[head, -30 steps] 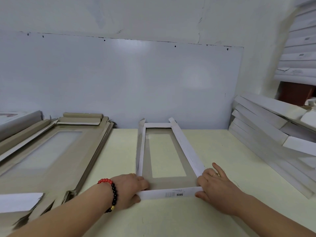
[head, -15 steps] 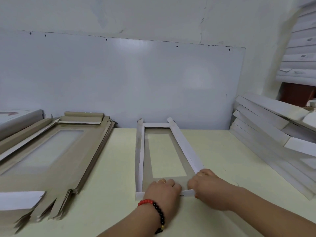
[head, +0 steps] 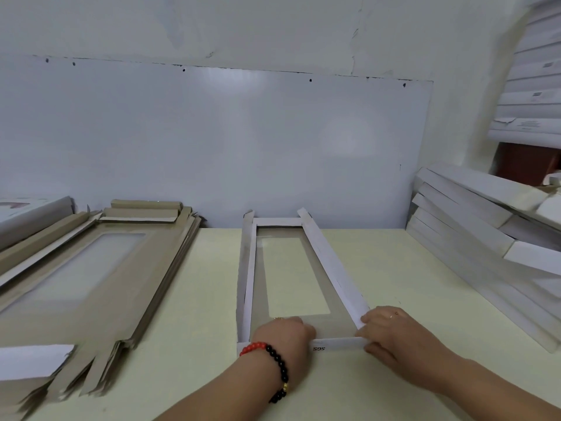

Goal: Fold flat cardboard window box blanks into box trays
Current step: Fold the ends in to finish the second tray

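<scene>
Left hand [head: 283,332] presses box tray [head: 291,275] near wall, fingers curled over it; right hand [head: 391,332] pinches near-right corner

The box tray [head: 303,281] is matt cardboard, white outside, grey-brown inside; the bench [head: 379,268] is smooth pale-yellow laminate, faintly glossy.

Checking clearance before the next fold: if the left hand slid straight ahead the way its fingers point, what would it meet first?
Probably nothing on the tray's floor: the left hand would cross its clear window, then meet the far end wall.
</scene>
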Tool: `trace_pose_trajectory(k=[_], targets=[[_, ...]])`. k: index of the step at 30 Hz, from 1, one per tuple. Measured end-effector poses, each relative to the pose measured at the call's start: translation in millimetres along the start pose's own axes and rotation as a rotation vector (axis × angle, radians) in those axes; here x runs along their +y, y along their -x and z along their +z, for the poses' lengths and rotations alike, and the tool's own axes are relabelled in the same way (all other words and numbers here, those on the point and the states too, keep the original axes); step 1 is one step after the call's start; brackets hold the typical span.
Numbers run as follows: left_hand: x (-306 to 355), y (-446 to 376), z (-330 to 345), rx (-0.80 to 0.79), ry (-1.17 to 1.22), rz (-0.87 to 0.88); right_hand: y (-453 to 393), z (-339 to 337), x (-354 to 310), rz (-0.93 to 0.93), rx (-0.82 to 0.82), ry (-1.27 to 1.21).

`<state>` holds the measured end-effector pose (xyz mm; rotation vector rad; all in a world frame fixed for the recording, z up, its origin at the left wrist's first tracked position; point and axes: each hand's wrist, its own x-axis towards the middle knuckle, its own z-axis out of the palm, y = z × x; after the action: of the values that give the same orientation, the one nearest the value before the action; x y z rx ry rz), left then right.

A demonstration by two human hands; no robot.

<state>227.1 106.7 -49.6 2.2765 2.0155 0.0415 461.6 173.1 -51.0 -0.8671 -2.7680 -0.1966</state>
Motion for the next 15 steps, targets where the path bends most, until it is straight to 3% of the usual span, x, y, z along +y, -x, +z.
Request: trace_pose_trajectory(k=[8, 11, 15], targets=[[-4, -1, -6, -0.057, -0.110, -0.011, -6, 5, -4, 0.052, -0.077, 0.071], [6, 1, 4, 0.018, -0.154, 0.053, -14, 4, -38, 0.063, 0.057, 0.188], [24, 8, 25, 0.174, -0.076, 0.143, -25, 17, -73, -0.007, 0.159, 0.076]])
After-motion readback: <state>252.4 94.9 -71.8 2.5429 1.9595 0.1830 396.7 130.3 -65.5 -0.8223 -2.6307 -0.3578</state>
